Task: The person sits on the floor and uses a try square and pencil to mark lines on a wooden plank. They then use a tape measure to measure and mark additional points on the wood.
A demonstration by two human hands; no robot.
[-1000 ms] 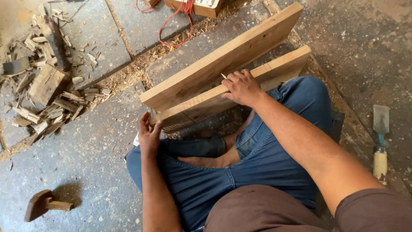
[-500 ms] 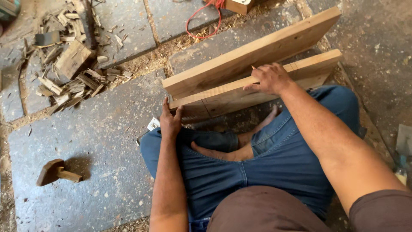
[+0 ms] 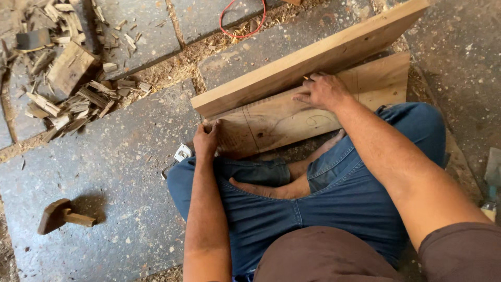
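Note:
I sit cross-legged in blue jeans on a stone floor with two wooden planks in front of my knees. The upper plank (image 3: 313, 57) lies slanted across the lower plank (image 3: 292, 117), which carries pencil lines. My left hand (image 3: 206, 138) grips the near left end of the lower plank. My right hand (image 3: 323, 91) rests on the lower plank against the upper plank's edge, pinching a small pencil whose tip shows at the fingers.
A pile of wood offcuts and chips (image 3: 68, 78) lies at the far left. A wooden mallet (image 3: 62, 216) sits on the floor at the near left. A red cable (image 3: 242, 23) loops at the top. A chisel handle (image 3: 490, 206) shows at the right edge.
The view has shifted, so the planks sit further right and lower in frame. My right hand has stayed at the upper plank's edge, and my left hand stays on the lower plank's end.

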